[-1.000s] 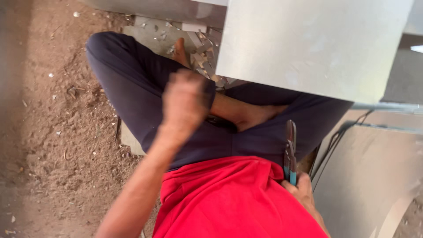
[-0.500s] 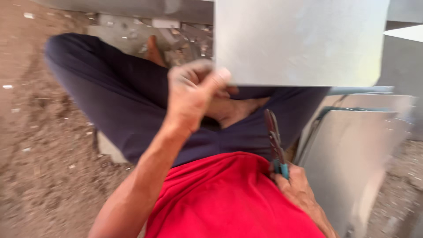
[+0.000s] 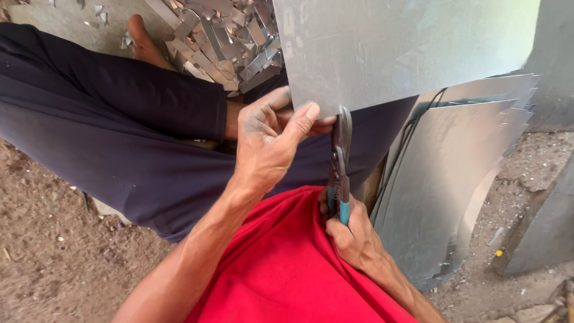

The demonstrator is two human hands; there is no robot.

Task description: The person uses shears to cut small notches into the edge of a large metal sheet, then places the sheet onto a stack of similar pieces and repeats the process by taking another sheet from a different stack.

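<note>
Two hands on job: our left hand [image 3: 269,140] pinches metal sheet [image 3: 406,48] edge over lap, steadying it; right hand [image 3: 353,236] grips tin snips [image 3: 339,167], blades at sheet's lower edge.

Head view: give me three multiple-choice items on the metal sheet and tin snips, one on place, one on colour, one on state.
1. Where is the pile of small cut metal scraps?
A. by the bare foot
B. on the red shirt
C. on the stacked sheets

2. What colour is the grip of the tin snips?
A. yellow
B. blue
C. black

3. What does the left hand do?
A. hangs free
B. pinches the flat grey metal sheet's edge
C. holds the snips

A: scraps lie near the foot.
B: blue shows above the right hand.
B: thumb on the sheet's lower edge.
</note>
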